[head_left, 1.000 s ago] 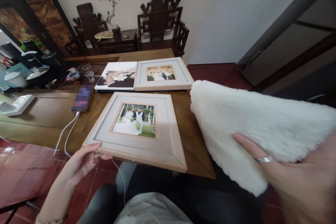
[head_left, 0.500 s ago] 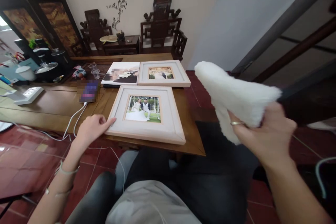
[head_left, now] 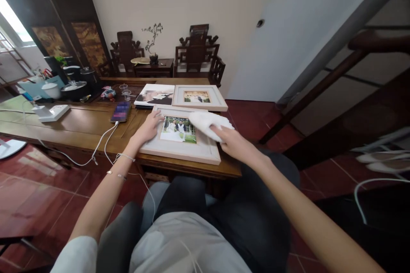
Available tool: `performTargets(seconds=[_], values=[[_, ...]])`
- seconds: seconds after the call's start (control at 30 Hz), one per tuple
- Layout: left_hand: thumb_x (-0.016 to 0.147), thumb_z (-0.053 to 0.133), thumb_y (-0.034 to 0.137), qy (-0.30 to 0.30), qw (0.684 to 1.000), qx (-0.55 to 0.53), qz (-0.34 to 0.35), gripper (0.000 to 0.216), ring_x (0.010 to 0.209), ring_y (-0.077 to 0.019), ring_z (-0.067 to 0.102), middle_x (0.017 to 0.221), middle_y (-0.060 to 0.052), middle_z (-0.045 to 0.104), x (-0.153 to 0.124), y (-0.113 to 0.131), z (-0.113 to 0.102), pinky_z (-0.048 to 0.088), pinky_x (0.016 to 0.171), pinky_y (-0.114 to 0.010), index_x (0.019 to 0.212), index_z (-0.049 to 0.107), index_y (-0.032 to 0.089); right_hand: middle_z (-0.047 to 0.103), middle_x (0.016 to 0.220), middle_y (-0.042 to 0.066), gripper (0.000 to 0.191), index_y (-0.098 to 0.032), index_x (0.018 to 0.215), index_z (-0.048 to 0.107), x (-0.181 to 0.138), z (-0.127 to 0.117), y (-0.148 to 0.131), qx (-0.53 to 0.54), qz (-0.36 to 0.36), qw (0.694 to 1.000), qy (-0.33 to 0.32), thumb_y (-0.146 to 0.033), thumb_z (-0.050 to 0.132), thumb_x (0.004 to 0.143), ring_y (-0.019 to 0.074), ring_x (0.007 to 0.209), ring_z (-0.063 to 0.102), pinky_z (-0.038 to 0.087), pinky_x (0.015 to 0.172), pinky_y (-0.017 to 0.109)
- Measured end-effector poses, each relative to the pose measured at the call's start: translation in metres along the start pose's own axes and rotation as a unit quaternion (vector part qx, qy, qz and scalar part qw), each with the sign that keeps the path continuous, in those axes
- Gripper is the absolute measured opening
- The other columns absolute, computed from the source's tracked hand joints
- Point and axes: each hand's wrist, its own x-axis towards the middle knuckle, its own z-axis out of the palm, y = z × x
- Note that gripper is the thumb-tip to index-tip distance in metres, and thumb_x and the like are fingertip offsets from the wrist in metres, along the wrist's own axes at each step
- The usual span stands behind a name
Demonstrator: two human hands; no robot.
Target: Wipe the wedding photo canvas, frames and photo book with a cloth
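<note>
A pale wooden picture frame (head_left: 179,151) with a wedding photo lies flat at the near edge of the low wooden table (head_left: 80,130). My left hand (head_left: 149,127) rests on the frame's left border, fingers laid flat on it. My right hand (head_left: 235,145) grips a fluffy white cloth (head_left: 206,121) and presses it onto the frame's upper right part, beside the photo. Both of my forearms reach out over my lap.
Behind the near frame lie a second framed photo (head_left: 199,97) and a photo album (head_left: 155,95). A phone (head_left: 121,112) on a white cable, a power strip (head_left: 53,113), cups and pots sit to the left. Dark carved chairs (head_left: 197,53) stand at the wall; stairs rise on the right.
My right hand has come down from the air and laid the cloth on the near frame. My left hand slid from the frame's near corner up onto its left border. The view pulled back.
</note>
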Motion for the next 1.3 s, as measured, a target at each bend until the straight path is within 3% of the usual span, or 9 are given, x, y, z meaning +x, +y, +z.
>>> performTargets(seconds=[0.13,0.27,0.33,0.43,0.57,0.77,0.97,1.1,1.3], values=[[0.07,0.042,-0.002,0.002,1.0,-0.002,-0.007,0.061,0.139,-0.0242,0.046,0.143,-0.011,0.057,-0.003,-0.002,0.001,0.033,0.119,-0.049,0.123,0.065,0.016,0.047,0.147,0.024,0.068,-0.008,0.143,0.047,0.049,-0.01,-0.005,-0.057,0.052,0.996,0.047,0.008,0.036,0.078,0.034,0.135,0.046,0.044,0.104,0.048],[0.075,0.041,0.0,0.009,1.0,0.014,-0.022,0.055,0.136,-0.0245,0.051,0.136,-0.013,0.063,-0.001,0.002,0.002,0.036,0.118,-0.045,0.121,0.067,0.013,0.04,0.155,0.018,0.067,-0.011,0.14,0.052,0.11,0.006,-0.027,-0.105,-0.069,0.992,0.009,0.012,0.031,0.081,0.0293,0.146,0.03,0.029,0.115,0.051],[0.078,0.042,0.002,0.012,0.999,0.016,-0.027,0.052,0.136,-0.0254,0.051,0.136,-0.013,0.063,0.0,0.003,0.003,0.036,0.118,-0.045,0.122,0.066,0.012,0.046,0.15,0.02,0.059,-0.012,0.139,0.054,0.132,0.019,-0.04,-0.119,-0.117,0.986,-0.029,0.007,0.032,0.087,0.0296,0.145,0.033,0.028,0.114,0.05],[0.079,0.041,0.002,0.012,0.999,0.023,-0.028,0.052,0.136,-0.0256,0.05,0.135,-0.013,0.064,0.001,0.002,0.004,0.037,0.118,-0.045,0.123,0.066,0.012,0.055,0.14,0.022,0.05,-0.015,0.135,0.059,0.143,0.03,-0.051,-0.129,-0.114,0.983,-0.058,-0.001,0.035,0.093,0.0301,0.135,0.046,0.034,0.106,0.046],[0.074,0.04,-0.002,-0.001,0.999,0.036,-0.029,0.059,0.139,-0.0252,0.047,0.138,-0.013,0.061,0.001,-0.001,0.007,0.035,0.119,-0.045,0.127,0.063,0.01,0.068,0.118,0.02,0.05,-0.015,0.13,0.064,0.131,0.017,-0.039,-0.152,-0.044,0.983,-0.095,0.001,0.039,0.09,0.0293,0.112,0.062,0.041,0.091,0.038],[0.072,0.04,-0.002,-0.004,0.999,0.039,-0.038,0.063,0.14,-0.0267,0.046,0.144,-0.016,0.056,0.001,0.0,0.009,0.034,0.12,-0.046,0.132,0.059,0.008,0.072,0.108,0.018,0.049,-0.015,0.119,0.071,0.094,-0.019,-0.013,-0.207,0.027,0.966,-0.156,0.003,0.041,0.084,0.0285,0.098,0.066,0.041,0.076,0.034],[0.075,0.04,0.001,-0.004,0.999,0.021,-0.044,0.062,0.141,-0.0255,0.044,0.148,-0.014,0.052,0.002,0.002,0.009,0.031,0.122,-0.045,0.134,0.057,0.009,0.071,0.099,0.017,0.052,-0.012,0.114,0.071,0.027,-0.034,-0.052,-0.182,-0.047,0.966,-0.176,0.008,0.043,0.075,0.0266,0.096,0.064,0.04,0.081,0.034],[0.086,0.041,0.011,0.002,0.999,0.012,-0.046,0.05,0.143,-0.0266,0.042,0.15,-0.016,0.05,0.003,0.004,0.007,0.029,0.123,-0.045,0.132,0.059,0.008,0.068,0.112,0.017,0.058,-0.015,0.12,0.068,-0.008,-0.049,-0.079,-0.131,-0.065,0.971,-0.189,0.009,0.042,0.073,0.0272,0.103,0.063,0.04,0.087,0.034],[0.095,0.045,0.031,-0.014,0.999,0.011,-0.038,0.045,0.144,-0.03,0.04,0.146,-0.018,0.053,0.003,0.008,0.005,0.03,0.121,-0.049,0.132,0.06,0.009,0.068,0.114,0.015,0.069,-0.018,0.133,0.062,0.029,-0.034,-0.05,-0.116,-0.005,0.982,-0.15,0.007,0.042,0.072,0.0273,0.099,0.064,0.043,0.082,0.033]])
